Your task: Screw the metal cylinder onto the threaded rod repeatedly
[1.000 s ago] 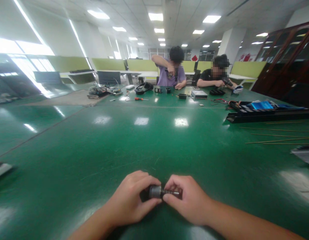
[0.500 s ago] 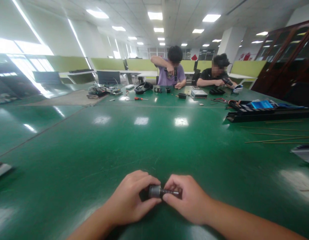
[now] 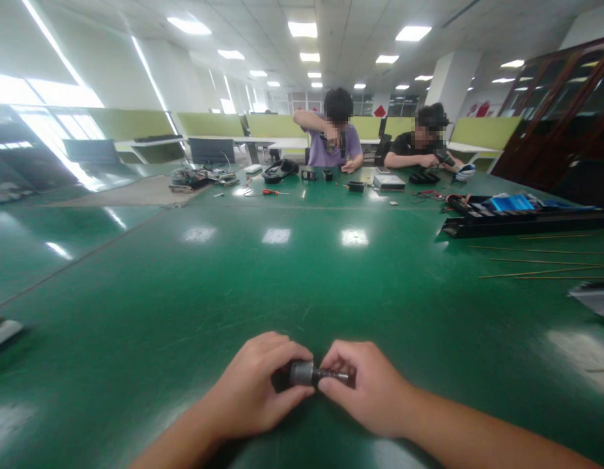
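Observation:
A dark grey metal cylinder (image 3: 302,373) with a thinner ridged shaft (image 3: 335,375) lies on its side low in the middle of the view, its shaft pointing right. Its exact kind I cannot make out. My left hand (image 3: 257,384) curls round the thick end, thumb below and fingers above. At the other end, my right hand (image 3: 365,384) pinches near the shaft, which passes between thumb and fingers. Part of the thick end and the shaft's far side are hidden by my fingers. Both hands are close to the green tabletop (image 3: 262,286).
Two people sit across the table, one in a purple shirt (image 3: 321,146), one in black (image 3: 404,146), both holding tools. A screwdriver (image 3: 272,192) and a grey box (image 3: 388,183) lie at the far side. To the right are a black channel (image 3: 507,227) and several thin rods (image 3: 541,262).

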### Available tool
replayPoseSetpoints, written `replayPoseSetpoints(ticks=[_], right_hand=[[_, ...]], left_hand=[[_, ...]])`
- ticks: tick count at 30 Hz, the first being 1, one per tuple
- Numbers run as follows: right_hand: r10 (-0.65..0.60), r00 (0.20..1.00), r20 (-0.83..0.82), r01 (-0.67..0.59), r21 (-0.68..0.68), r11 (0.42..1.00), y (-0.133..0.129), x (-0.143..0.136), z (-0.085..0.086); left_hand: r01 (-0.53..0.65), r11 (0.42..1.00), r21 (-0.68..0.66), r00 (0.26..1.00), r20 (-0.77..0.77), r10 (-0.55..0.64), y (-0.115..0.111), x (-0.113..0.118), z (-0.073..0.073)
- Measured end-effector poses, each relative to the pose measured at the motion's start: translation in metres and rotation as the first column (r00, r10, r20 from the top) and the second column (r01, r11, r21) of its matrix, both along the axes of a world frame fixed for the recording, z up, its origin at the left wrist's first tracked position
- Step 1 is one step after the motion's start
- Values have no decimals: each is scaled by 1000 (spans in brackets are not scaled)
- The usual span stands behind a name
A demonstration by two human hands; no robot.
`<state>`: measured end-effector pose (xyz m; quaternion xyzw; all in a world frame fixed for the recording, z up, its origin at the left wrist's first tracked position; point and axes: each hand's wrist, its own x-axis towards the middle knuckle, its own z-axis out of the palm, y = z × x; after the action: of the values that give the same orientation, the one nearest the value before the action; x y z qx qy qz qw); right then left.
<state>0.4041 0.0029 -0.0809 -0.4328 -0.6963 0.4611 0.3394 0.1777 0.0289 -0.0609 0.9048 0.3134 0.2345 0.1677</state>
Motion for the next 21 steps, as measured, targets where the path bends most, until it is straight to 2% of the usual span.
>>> replayPoseSetpoints(ticks=[21], right_hand=[[-2, 1000, 9, 2, -18, 1000, 0, 1, 1]], left_hand=[[-1, 1000, 13, 1000, -2, 1, 1, -3, 0]])
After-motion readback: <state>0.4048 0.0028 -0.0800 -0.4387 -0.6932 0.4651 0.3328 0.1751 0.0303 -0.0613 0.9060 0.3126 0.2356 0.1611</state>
